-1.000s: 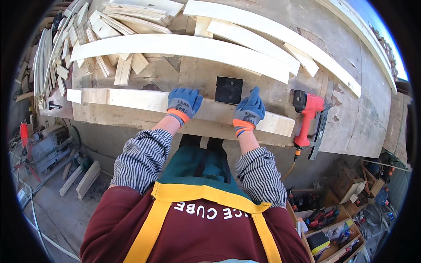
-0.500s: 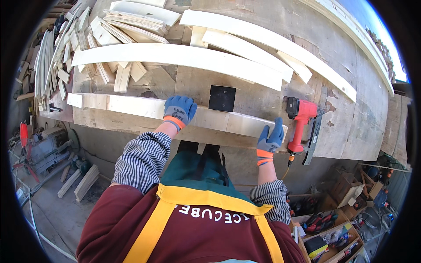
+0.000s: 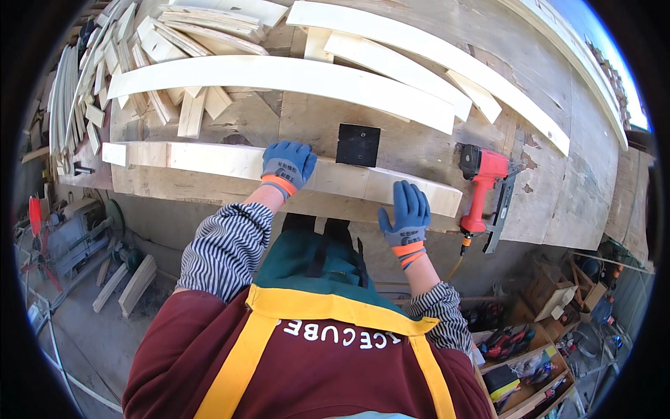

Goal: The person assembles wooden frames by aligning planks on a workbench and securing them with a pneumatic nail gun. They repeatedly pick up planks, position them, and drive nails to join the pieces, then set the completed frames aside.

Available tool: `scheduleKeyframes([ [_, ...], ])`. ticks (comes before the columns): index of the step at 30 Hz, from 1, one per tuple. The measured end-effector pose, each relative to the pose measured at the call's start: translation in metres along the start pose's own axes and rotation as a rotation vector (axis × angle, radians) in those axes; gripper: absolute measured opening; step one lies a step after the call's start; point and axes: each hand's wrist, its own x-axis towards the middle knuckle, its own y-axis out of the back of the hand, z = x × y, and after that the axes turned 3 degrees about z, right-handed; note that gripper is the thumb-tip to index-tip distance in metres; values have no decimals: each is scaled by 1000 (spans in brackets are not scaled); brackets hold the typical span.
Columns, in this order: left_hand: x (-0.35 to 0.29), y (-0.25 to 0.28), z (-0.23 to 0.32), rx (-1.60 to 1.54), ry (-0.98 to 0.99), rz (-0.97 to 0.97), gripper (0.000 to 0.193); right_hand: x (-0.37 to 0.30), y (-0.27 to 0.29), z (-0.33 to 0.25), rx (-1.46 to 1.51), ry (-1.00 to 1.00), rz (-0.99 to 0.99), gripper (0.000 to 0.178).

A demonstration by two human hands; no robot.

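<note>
A long, pale wooden beam [image 3: 216, 156] lies along the near edge of the workbench. My left hand [image 3: 287, 166], in a blue-grey glove with an orange cuff, is closed over it left of the middle, fingers across its top. Toward the beam's right end, my right hand [image 3: 405, 218] in a matching glove has its fingers stretched out over the near side; whether they press on the wood I cannot tell. Against the beam's far side, between my hands, sits a black square plate [image 3: 358, 144]. A red nail gun [image 3: 484, 171] lies just right of the beam.
Long curved wooden strips [image 3: 279, 75] lie across the bench [image 3: 551, 202] beyond the beam. Piled wood offcuts [image 3: 192, 112] fill its far left. Below right stands a wooden tool box [image 3: 523, 377]; a machine [image 3: 84, 230] is on the floor at left.
My right hand has shifted left from the beam's right end, and its fingers now point away from me, stretched out. My left hand keeps its grip on the beam.
</note>
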Motion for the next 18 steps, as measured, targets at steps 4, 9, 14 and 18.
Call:
scheduleKeyframes([
  [4,-1,-2,-4,-5,-16,108,31,16,-3,-5,3,41,-71,72],
  [9,1,24,-18,-66,-32,-242,61,47,-2,41,-68,64,-427,85],
  [14,33,71,-64,-12,-96,-750,96,83,2,47,-179,50,-814,101],
  [18,31,71,-85,18,-79,-749,93,94,6,32,-197,45,-810,101],
])
